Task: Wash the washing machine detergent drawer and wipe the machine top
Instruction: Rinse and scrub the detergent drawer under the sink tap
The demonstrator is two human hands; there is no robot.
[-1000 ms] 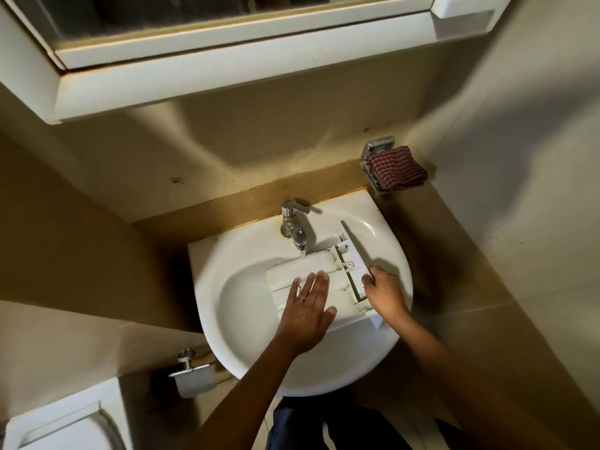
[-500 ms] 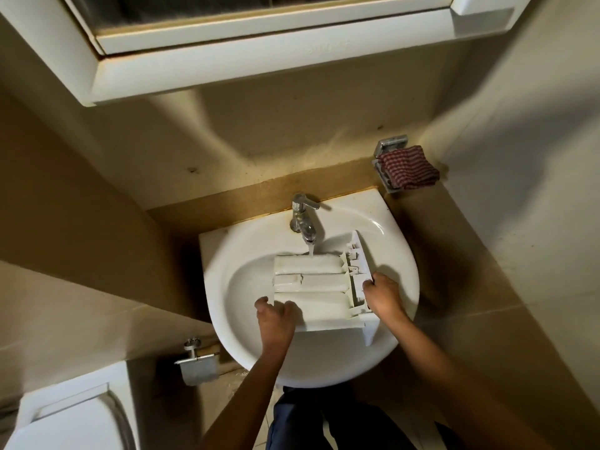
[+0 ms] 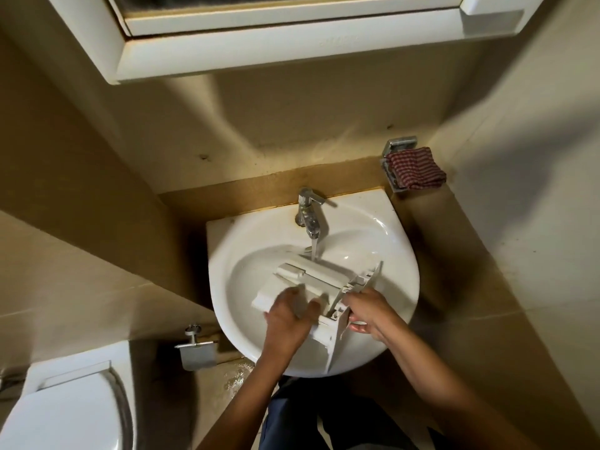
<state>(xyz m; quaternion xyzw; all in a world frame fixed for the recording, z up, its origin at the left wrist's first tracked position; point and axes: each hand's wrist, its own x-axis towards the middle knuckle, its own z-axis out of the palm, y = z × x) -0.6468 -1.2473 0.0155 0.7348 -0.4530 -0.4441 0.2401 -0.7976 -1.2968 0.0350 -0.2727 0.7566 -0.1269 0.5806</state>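
Observation:
The white plastic detergent drawer (image 3: 319,280) lies tilted in the white sink (image 3: 402,274), its far end under a thin stream of water from the chrome tap (image 3: 308,216). My left hand (image 3: 289,311) grips the drawer's body from the near side, fingers curled over its edge. At the drawer's front panel my right hand (image 3: 365,311) holds the right end, fingers wrapped round the panel. The washing machine is out of view.
A red checked cloth (image 3: 415,168) sits on a metal holder at the wall corner, right of the sink. A white cabinet (image 3: 259,43) hangs overhead. At the lower left are a toilet (image 3: 61,414) and a paper holder (image 3: 196,350).
My left hand went from lying flat on the drawer to gripping its near edge. The drawer has been turned and tilted, with its front panel swung toward me.

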